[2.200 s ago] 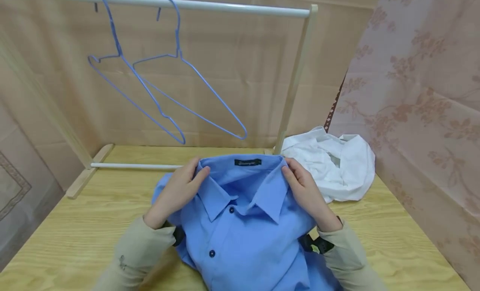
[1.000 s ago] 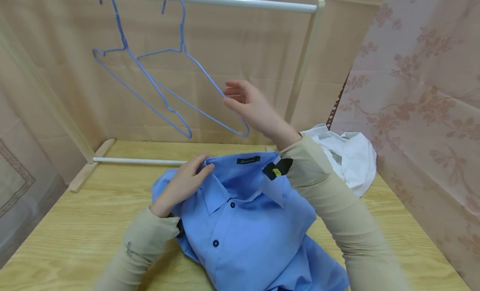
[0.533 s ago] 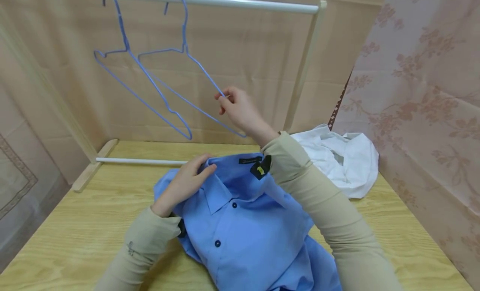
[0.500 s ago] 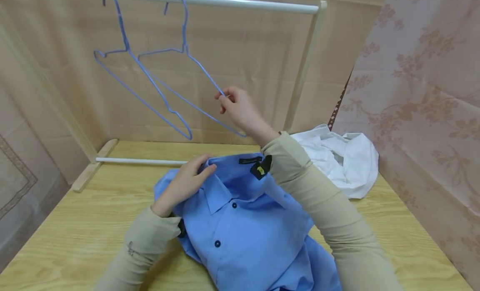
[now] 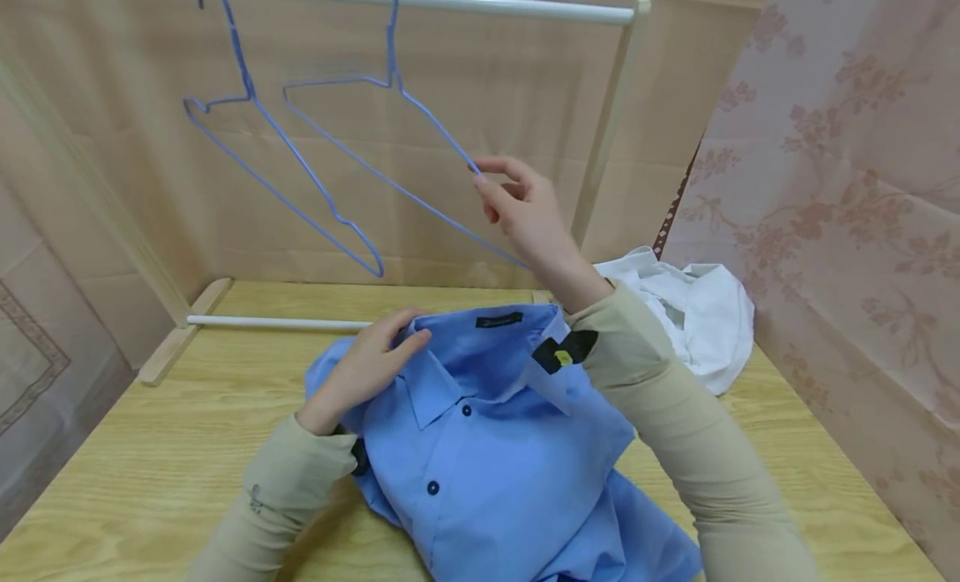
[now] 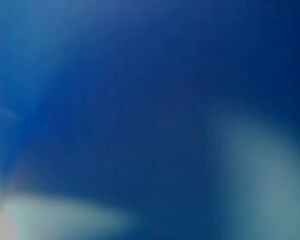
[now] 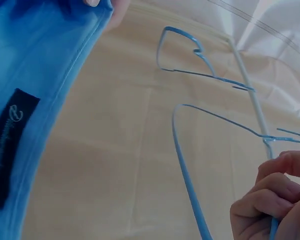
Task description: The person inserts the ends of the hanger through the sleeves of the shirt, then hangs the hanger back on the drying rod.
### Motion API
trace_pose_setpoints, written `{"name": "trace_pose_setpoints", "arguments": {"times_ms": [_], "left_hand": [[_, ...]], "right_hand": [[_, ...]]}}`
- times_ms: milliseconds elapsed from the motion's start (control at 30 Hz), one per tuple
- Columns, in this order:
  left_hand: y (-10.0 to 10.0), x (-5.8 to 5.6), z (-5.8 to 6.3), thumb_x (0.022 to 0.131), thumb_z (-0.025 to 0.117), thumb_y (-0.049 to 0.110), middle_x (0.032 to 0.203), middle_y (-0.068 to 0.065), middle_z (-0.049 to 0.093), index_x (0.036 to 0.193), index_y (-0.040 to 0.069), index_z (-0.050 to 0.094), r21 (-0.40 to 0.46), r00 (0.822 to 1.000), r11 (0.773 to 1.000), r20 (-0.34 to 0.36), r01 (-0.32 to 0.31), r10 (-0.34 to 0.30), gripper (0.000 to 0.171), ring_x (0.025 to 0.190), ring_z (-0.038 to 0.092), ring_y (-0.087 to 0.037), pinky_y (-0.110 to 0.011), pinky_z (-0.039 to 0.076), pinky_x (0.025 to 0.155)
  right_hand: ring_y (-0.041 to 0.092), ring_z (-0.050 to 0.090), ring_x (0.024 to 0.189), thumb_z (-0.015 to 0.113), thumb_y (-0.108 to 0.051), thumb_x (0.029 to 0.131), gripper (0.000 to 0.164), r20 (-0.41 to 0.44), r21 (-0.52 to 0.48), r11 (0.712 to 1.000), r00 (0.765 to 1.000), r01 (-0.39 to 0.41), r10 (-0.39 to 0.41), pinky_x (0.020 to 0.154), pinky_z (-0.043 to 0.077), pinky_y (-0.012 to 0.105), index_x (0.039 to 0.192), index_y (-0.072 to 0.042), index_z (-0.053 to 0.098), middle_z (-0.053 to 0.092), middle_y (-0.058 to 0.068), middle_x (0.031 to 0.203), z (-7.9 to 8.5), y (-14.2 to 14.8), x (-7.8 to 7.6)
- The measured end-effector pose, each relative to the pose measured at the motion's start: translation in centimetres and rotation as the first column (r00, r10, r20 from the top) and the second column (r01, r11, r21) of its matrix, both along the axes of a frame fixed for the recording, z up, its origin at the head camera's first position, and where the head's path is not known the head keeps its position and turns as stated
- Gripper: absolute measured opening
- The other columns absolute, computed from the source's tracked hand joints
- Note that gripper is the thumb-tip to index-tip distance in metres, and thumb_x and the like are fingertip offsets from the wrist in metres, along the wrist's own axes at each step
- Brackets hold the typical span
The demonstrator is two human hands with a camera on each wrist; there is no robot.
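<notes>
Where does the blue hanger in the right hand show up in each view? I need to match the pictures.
Head: the hanger is at upper centre, its right shoulder pinched by the right hand.
Left wrist: not discernible; only blurred blue and pale patches.
Right wrist: the lower of two hangers, right of centre, running to the hand at lower right.
Shared landmark, head and right wrist: the black collar label.

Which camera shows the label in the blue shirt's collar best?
The right wrist view: the label is large there, its lettering visible. The head view shows it too small to read; the left wrist view, all blur, doesn't show it recognizably.
</notes>
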State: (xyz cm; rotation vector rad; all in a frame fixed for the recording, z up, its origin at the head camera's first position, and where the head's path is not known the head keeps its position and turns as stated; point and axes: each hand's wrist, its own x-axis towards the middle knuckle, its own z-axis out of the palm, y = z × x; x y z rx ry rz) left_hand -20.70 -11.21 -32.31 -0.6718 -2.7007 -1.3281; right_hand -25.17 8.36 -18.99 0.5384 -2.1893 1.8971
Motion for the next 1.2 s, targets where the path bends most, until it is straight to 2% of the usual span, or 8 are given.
{"name": "trace_pose_setpoints", "arguments": {"times_ms": [167, 300, 400, 533, 733, 867, 1000, 1200], "left_hand": [[0.0, 0.2, 0.2, 0.095, 0.046, 0.035, 0.127, -0.008, 0.052, 0.125, 0.014, 0.052, -0.005, 1.0, 1.0, 0.006, -0.004, 0.004, 0.038, 0.118, 0.047, -0.025, -0.045, 0.037, 0.096], [-0.1, 0.3, 0.2, 0.094, 0.046, 0.036, 0.126, -0.008, 0.052, 0.124, 0.014, 0.053, 0.0, 1.0, 1.0, 0.007, -0.005, 0.005, 0.037, 0.117, 0.048, -0.025, -0.045, 0.037, 0.096], [-0.2, 0.4, 0.2, 0.094, 0.047, 0.037, 0.126, -0.007, 0.052, 0.124, 0.014, 0.053, 0.011, 1.0, 1.0, 0.017, -0.012, 0.011, 0.039, 0.118, 0.047, -0.025, -0.045, 0.037, 0.096], [-0.2, 0.7, 0.4, 0.094, 0.047, 0.036, 0.125, -0.009, 0.052, 0.124, 0.01, 0.052, 0.051, 1.0, 0.998, 0.02, -0.023, 0.022, 0.04, 0.116, 0.048, -0.026, -0.045, 0.038, 0.095], [-0.1, 1.1, 0.8, 0.095, 0.048, 0.031, 0.119, -0.01, 0.056, 0.122, 0.008, 0.053, 0.127, 0.999, 0.991, 0.003, -0.034, 0.034, 0.036, 0.11, 0.051, -0.025, -0.043, 0.04, 0.092], [-0.1, 1.2, 0.9, 0.094, 0.048, 0.031, 0.116, -0.009, 0.057, 0.119, 0.009, 0.055, 0.155, 0.999, 0.987, -0.01, -0.041, 0.043, 0.033, 0.105, 0.053, -0.023, -0.041, 0.04, 0.089], [-0.1, 1.3, 1.0, 0.094, 0.049, 0.03, 0.116, -0.01, 0.057, 0.119, 0.009, 0.055, 0.18, 0.999, 0.983, -0.009, -0.047, 0.049, 0.034, 0.104, 0.053, -0.022, -0.04, 0.04, 0.089], [0.1, 1.7, 1.3, 0.093, 0.052, 0.028, 0.11, -0.008, 0.058, 0.117, 0.009, 0.056, 0.199, 0.997, 0.979, -0.053, -0.05, 0.061, 0.031, 0.097, 0.052, -0.019, -0.037, 0.041, 0.085]], "right_hand": [[0.008, 0.035, 0.05, 0.054, -0.009, 0.09, 0.01, 0.008, -0.156, 0.987, 0.999, -0.029, 0.031, 0.043, 0.02, 0.018, 0.097, -0.011, 0.061, 0.044, -0.002, 0.057, -0.6, 2.0, 1.3], [0.006, 0.034, 0.047, 0.049, -0.003, 0.091, 0.017, -0.025, -0.231, 0.972, 0.999, -0.048, 0.044, 0.043, 0.02, 0.017, 0.087, -0.017, 0.058, 0.05, -0.004, 0.062, -0.8, 3.3, 2.2], [0.006, 0.034, 0.048, 0.044, 0.0, 0.092, 0.019, -0.041, -0.226, 0.973, 0.998, -0.047, 0.038, 0.044, 0.022, 0.017, 0.085, -0.014, 0.053, 0.05, -0.004, 0.064, -0.8, 4.1, 2.8], [0.007, 0.031, 0.049, 0.041, 0.0, 0.092, 0.018, -0.007, -0.209, 0.977, 0.999, -0.041, 0.04, 0.044, 0.02, 0.017, 0.086, -0.013, 0.051, 0.043, -0.005, 0.061, -1.5, 4.7, 3.5], [0.01, 0.025, 0.044, 0.053, -0.015, 0.092, 0.016, -0.007, -0.117, 0.991, 0.998, -0.067, 0.067, 0.042, 0.017, 0.023, 0.105, -0.013, 0.061, 0.031, -0.005, 0.054, -2.9, 5.7, 4.1], [0.009, 0.024, 0.044, 0.053, -0.017, 0.092, 0.017, -0.046, -0.112, 0.989, 0.994, -0.101, 0.096, 0.043, 0.016, 0.023, 0.105, -0.016, 0.064, 0.03, -0.006, 0.053, -3.4, 6.3, 3.9], [0.009, 0.022, 0.045, 0.049, -0.016, 0.094, 0.018, -0.098, -0.211, 0.963, 0.984, -0.167, 0.149, 0.045, 0.013, 0.026, 0.098, -0.019, 0.066, 0.028, -0.006, 0.051, -3.8, 6.6, 3.8], [0.009, 0.025, 0.045, 0.041, -0.009, 0.096, 0.026, -0.172, -0.314, 0.91, 0.959, -0.271, 0.226, 0.045, 0.012, 0.028, 0.103, -0.019, 0.063, 0.032, -0.004, 0.054, -4.7, 5.6, 3.7]]}}
